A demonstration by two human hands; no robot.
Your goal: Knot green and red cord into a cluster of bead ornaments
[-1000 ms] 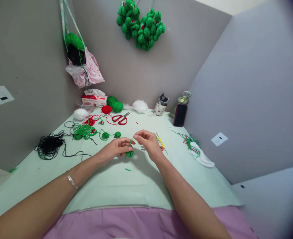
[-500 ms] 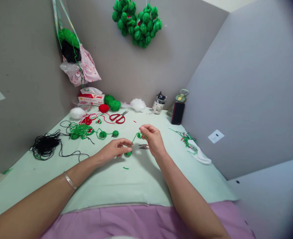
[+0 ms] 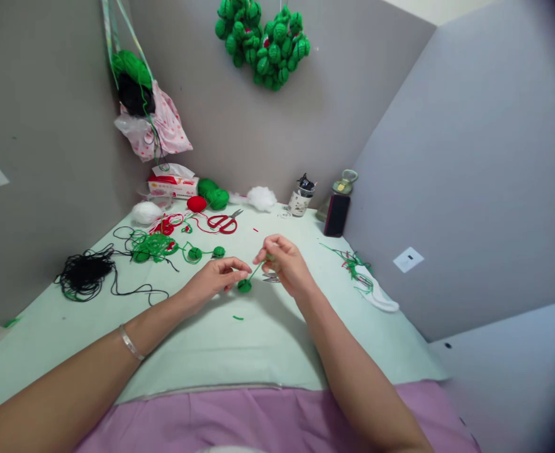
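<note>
My right hand [image 3: 285, 263] pinches a green yarn strand, with a bit of green showing between thumb and fingers. The strand [image 3: 255, 272] slants down to a small green crocheted ball [image 3: 244, 285] just above or on the table. My left hand [image 3: 217, 280] is close beside that ball, fingers loosely curled, thumb and index fingertips slightly apart. No yarn shows between them. Partly behind my right hand lie small thread snips [image 3: 271, 277], blades pointing left. A short green yarn scrap [image 3: 238, 318] lies nearer to me.
At left are black yarn [image 3: 86, 275], tangled green yarn [image 3: 152, 246] and crocheted balls [image 3: 194, 254]. Red-handled scissors [image 3: 226, 223] lie farther back. A phone [image 3: 337, 215] leans at back right, near yarn scraps [image 3: 353, 267]. Green crocheted pieces [image 3: 272, 50] hang above.
My right hand has shifted slightly left, closing its fingers over the green piece that showed below them. My left fingers have drawn off the green ball, which is now more visible.
</note>
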